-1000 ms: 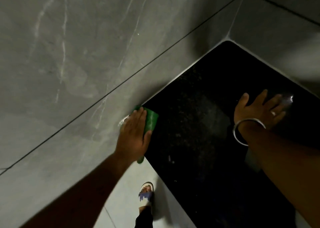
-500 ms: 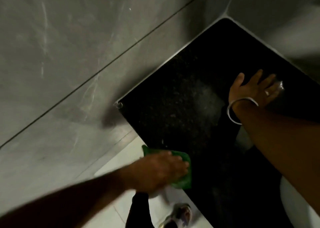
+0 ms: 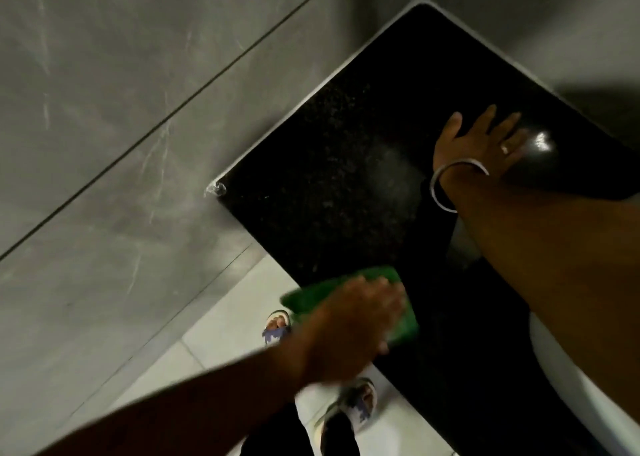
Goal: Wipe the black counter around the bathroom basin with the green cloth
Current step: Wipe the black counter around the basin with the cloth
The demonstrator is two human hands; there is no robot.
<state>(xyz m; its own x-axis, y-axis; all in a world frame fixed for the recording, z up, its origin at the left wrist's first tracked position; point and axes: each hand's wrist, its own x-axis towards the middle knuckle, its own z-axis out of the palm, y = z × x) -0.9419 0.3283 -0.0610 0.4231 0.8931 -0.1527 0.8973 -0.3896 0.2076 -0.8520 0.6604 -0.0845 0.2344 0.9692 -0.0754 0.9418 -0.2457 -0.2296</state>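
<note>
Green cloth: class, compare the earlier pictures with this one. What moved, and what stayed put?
The left hand slid the green cloth from the wall-side corner along the front edge of the black counter, toward the person. The right hand, with its bangle, stayed flat on the counter.

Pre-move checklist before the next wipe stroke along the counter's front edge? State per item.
1. Folded green cloth under left hand: ok, palm pressing it down.
2. Cloth on the speckled black stone counter: ok, though its near corner overhangs the front edge.
3. Right hand out of the cloth's way: ok, flat on the counter near the back.
4. Stroke path free of objects: ok, bare stone.
5. White basin rim clearance: cannot tell, mostly hidden by the right forearm.
6. Residue left: cannot tell, dim and blurred.
</note>
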